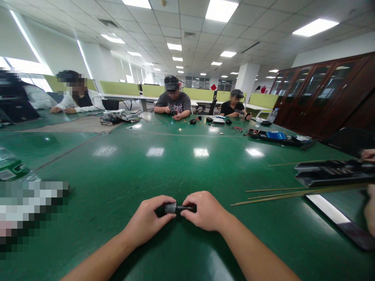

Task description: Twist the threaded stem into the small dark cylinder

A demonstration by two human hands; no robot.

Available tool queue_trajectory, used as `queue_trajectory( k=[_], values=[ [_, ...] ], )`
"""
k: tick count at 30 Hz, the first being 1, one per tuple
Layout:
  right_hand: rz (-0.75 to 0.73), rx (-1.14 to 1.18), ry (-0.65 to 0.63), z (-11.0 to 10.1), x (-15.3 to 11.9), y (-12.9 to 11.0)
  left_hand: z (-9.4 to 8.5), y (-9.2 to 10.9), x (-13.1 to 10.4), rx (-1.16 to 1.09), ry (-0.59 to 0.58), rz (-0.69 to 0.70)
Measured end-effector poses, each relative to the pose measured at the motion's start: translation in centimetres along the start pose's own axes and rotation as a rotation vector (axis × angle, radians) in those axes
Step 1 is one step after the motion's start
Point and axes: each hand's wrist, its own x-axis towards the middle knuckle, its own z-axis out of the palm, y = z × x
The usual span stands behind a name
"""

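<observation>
While I watch from afar, a small grey cylinder [170,208] with a dark ridged shaft [184,207] shows over a green table [140,171], lower centre of the frame.
My left hand [148,216] pinches the cylinder between thumb and fingers; my right hand [205,210] grips the shaft's right end. Thin yellowish rods [297,192] lie at right; a seated person in a grey shirt [175,100] is at upper centre.

Past the left hand [148,216] and right hand [206,210], the green table [152,171] has lots of room in the middle. Thin sticks [275,195] and a long black thing [328,175] block the right; a bottle [13,168] blocks the far left.
</observation>
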Motion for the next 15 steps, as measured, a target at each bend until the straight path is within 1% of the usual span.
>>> queue_trajectory(
  k=[7,15],
  values=[
    [-0.005,0.005,0.009,0.04,0.03,0.10,-0.11,-0.03,0.06,0.007,0.000,-0.004],
    [0.012,0.014,0.002,-0.29,0.02,0.00,-0.10,-0.36,-0.04,0.003,0.027,0.016]
  ],
)
